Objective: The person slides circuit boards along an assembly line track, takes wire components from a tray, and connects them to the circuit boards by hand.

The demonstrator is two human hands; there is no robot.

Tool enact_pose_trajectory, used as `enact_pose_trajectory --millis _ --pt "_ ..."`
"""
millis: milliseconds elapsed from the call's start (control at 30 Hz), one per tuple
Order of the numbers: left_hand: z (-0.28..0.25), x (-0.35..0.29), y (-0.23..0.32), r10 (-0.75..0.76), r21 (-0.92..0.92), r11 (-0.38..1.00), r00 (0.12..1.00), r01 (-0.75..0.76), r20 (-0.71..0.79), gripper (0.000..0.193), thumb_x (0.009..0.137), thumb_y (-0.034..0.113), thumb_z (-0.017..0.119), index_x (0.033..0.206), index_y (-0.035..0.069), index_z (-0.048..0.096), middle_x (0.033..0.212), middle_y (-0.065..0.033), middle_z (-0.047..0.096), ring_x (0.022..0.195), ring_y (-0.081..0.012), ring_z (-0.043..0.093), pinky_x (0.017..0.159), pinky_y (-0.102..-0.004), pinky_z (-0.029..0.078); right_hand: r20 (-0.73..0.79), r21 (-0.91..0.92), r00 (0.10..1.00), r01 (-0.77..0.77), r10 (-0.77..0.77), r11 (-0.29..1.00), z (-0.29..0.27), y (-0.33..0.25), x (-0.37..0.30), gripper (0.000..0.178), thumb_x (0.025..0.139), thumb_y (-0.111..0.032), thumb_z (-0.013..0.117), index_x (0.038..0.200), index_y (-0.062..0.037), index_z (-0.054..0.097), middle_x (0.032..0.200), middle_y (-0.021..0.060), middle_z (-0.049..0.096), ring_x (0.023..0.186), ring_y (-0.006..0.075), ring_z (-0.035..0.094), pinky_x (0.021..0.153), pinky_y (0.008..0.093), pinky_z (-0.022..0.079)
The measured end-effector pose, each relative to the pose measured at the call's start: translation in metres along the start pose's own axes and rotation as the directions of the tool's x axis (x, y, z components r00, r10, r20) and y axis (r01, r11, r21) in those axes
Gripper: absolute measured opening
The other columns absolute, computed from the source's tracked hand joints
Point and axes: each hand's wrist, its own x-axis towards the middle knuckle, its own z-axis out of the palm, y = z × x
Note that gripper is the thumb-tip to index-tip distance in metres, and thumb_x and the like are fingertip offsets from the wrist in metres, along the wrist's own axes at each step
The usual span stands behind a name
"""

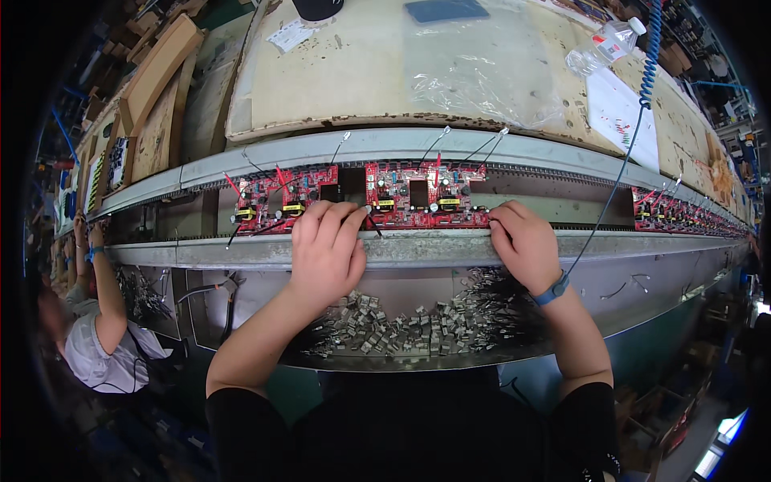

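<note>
- The middle red circuit board (pixel 397 195) sits in the conveyor track (pixel 562 247), between the 2 hands and slightly farther from the person than they are.
- The left hand (pixel 328 245) is palm down with bent fingers over the near rail, fingertips by that board's left end; whether it grips anything, I cannot tell.
- The right hand (pixel 526 243) has its thumb and fingers bent at the board's right end; a grip cannot be made out.
- Another red circuit board (pixel 273 195) lies left, partly beside the left hand's fingers.
- Below both hands, loose metal-ended parts (pixel 401 328) fill a tray (pixel 594 283); pliers (pixel 230 309) lie farther left.
</note>
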Motion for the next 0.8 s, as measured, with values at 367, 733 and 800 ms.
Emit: enact_pose_trajectory --millis 367,733,800 --pt "0.001 0.002 0.002 0.004 0.009 1.000 0.999 -0.004 -0.040 0.047 0.078 0.007 0.065 0.125 0.006 0.062 0.123 -0.0105 0.061 0.119 -0.0345 0.053 0.099 -0.0478 0.041 -0.062 -0.021 0.998 0.022 -0.023 1.000 0.006 0.003 -0.002 0.011 0.093 -0.013 0.062 0.093 -0.0041 0.068 0.089 0.0132 0.064 0.079 0.0373 0.064 0.070 0.0457 0.052" --pt "0.008 0.068 -0.024 0.143 0.056 0.988 0.989 -0.141 -0.034 0.054 0.075 -0.006 0.063 0.124 0.016 0.069 0.123 -0.0062 0.061 0.123 -0.0325 0.051 0.103 -0.0459 0.043 -0.057 -0.048 0.998 -0.001 -0.002 0.999 0.006 0.004 -0.003 0.012 0.094 -0.013 0.060 0.095 -0.0051 0.068 0.092 0.0125 0.065 0.084 0.0369 0.065 0.073 0.0445 0.052" --pt "0.013 0.080 -0.027 0.156 0.047 0.987 0.988 -0.156 0.004 0.055 0.075 -0.006 0.064 0.125 0.018 0.070 0.123 -0.0058 0.060 0.123 -0.0319 0.051 0.103 -0.0455 0.043 -0.060 -0.029 0.998 0.007 -0.008 1.000 0.006 0.004 -0.004 0.012 0.094 -0.013 0.060 0.095 -0.0052 0.068 0.091 0.0126 0.065 0.083 0.0369 0.065 0.072 0.0447 0.052"
